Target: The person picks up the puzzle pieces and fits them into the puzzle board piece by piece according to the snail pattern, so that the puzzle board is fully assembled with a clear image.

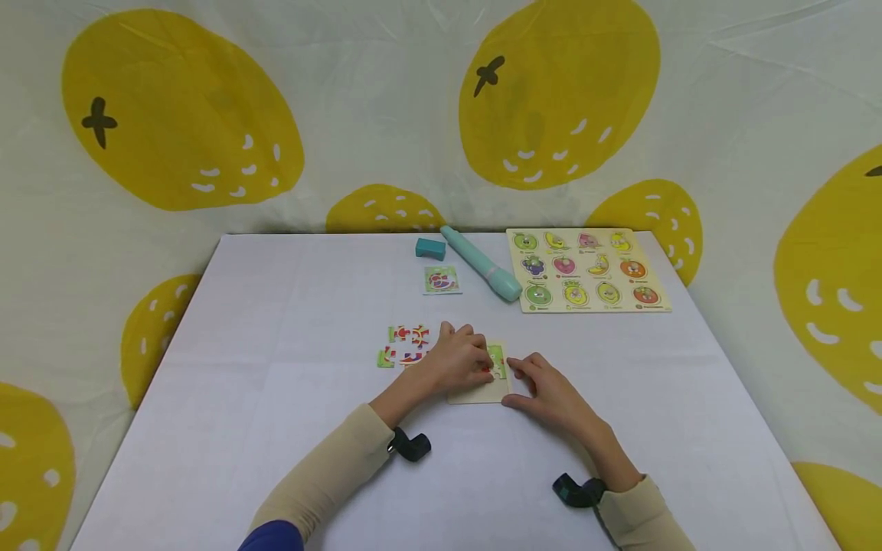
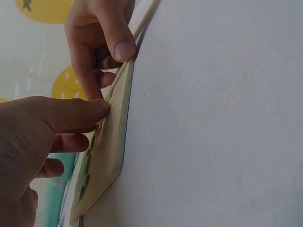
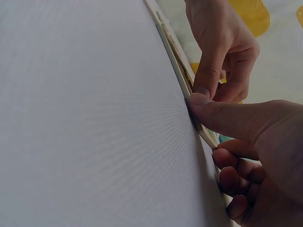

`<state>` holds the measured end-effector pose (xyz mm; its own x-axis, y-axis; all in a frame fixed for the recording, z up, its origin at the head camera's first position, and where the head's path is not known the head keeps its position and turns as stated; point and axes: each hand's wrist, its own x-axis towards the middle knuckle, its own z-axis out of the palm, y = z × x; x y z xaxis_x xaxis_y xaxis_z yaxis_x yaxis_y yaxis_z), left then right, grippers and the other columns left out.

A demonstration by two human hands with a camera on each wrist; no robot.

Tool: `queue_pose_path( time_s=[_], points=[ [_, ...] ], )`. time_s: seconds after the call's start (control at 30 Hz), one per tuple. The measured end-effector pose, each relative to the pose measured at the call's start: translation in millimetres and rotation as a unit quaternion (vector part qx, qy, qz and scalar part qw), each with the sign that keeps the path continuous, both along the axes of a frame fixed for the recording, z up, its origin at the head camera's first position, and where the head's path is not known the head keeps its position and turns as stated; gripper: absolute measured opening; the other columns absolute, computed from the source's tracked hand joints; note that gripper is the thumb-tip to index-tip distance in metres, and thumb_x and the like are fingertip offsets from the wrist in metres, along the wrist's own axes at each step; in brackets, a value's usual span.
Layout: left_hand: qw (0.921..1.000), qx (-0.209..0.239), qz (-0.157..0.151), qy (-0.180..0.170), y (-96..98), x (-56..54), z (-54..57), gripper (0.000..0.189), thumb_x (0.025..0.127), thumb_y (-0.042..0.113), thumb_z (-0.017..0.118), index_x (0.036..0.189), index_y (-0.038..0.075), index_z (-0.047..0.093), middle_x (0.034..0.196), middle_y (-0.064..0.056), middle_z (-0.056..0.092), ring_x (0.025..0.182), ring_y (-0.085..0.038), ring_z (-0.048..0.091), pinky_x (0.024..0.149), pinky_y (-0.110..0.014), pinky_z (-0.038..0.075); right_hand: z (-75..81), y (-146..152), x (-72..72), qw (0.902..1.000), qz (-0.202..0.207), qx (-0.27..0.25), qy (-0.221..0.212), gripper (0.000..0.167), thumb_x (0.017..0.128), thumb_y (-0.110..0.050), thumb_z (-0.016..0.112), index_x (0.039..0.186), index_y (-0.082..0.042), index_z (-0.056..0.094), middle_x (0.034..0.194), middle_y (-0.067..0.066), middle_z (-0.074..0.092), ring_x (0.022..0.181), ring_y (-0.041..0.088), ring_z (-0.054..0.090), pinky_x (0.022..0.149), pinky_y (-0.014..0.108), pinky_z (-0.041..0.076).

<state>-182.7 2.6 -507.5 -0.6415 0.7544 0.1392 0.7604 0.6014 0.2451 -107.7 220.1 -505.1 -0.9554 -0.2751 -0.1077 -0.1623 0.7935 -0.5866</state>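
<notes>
A small wooden puzzle board point(image 1: 475, 395) lies on the table, green pieces point(image 1: 497, 361) fitted along its upper right. My left hand point(image 1: 451, 361) reaches over it with bent fingers, thumb and fingertips pinching a puzzle piece point(image 2: 98, 128) at the board's surface; only a reddish bit of it shows. At the right side, my right hand point(image 1: 551, 392) holds the board by its edge, thumb at the near corner and index finger farther up. In the right wrist view its thumb point(image 3: 213, 112) lies along the board's rim. Loose red-and-white pieces point(image 1: 410, 334) lie left of the left hand, partly covered by it.
Farther back lie a small picture puzzle point(image 1: 441, 280), a teal block point(image 1: 430, 248) and a light teal stick-like object point(image 1: 482, 264) with a thicker end. A fruit picture board point(image 1: 589, 270) sits at the back right. Fruit-print cloth point(image 1: 372, 115) hangs behind the white table point(image 1: 276, 321).
</notes>
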Motion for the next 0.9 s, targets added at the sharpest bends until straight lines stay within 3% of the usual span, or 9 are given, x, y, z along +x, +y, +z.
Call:
queue_pose_path(
  time_s=[0.13, 0.33, 0.6, 0.9],
  points=[
    [1.0, 0.005, -0.002, 0.005, -1.2, 0.1, 0.2, 0.021, 0.088, 0.043, 0.074, 0.101, 0.028, 0.079, 0.101, 0.009, 0.067, 0.095, -0.013, 0.051, 0.081, -0.039, 0.028, -0.3, 0, 0.0, 1.0, -0.001, -0.002, -0.001, 0.07, 0.082, -0.034, 0.082, 0.14, -0.006, 0.056, 0.102, 0.0, 0.052, 0.082, 0.012, 0.046, 0.066, 0.022, 0.038],
    [0.9992, 0.032, 0.024, -0.001, -10.8, -1.4, 4.6, 0.019, 0.088, 0.041, 0.074, 0.101, 0.028, 0.079, 0.1, 0.01, 0.067, 0.096, -0.011, 0.055, 0.081, -0.037, 0.03, -0.8, 0, -0.1, 1.0, 0.002, -0.001, 0.001, 0.07, 0.082, -0.035, 0.082, 0.14, -0.006, 0.056, 0.103, 0.0, 0.052, 0.082, 0.012, 0.046, 0.066, 0.022, 0.037],
    [0.9948, 0.072, 0.053, -0.049, -34.1, -9.6, 13.8, 0.025, 0.087, 0.038, 0.075, 0.106, 0.022, 0.079, 0.1, 0.007, 0.069, 0.097, -0.014, 0.057, 0.081, -0.035, 0.033, -1.3, 1, -0.2, 1.0, 0.002, 0.003, -0.001, 0.071, 0.082, -0.035, 0.082, 0.141, -0.006, 0.056, 0.104, 0.0, 0.052, 0.082, 0.012, 0.046, 0.065, 0.022, 0.038],
    [0.9844, 0.13, 0.105, -0.053, -67.1, -21.6, 12.4, 0.028, 0.085, 0.032, 0.079, 0.11, 0.019, 0.076, 0.101, 0.003, 0.07, 0.097, -0.017, 0.054, 0.078, -0.039, 0.03, -1.3, 2, 0.8, 1.0, 0.004, 0.002, 0.004, 0.071, 0.082, -0.035, 0.082, 0.141, -0.005, 0.055, 0.104, 0.0, 0.052, 0.082, 0.012, 0.045, 0.064, 0.022, 0.037]
  ],
)
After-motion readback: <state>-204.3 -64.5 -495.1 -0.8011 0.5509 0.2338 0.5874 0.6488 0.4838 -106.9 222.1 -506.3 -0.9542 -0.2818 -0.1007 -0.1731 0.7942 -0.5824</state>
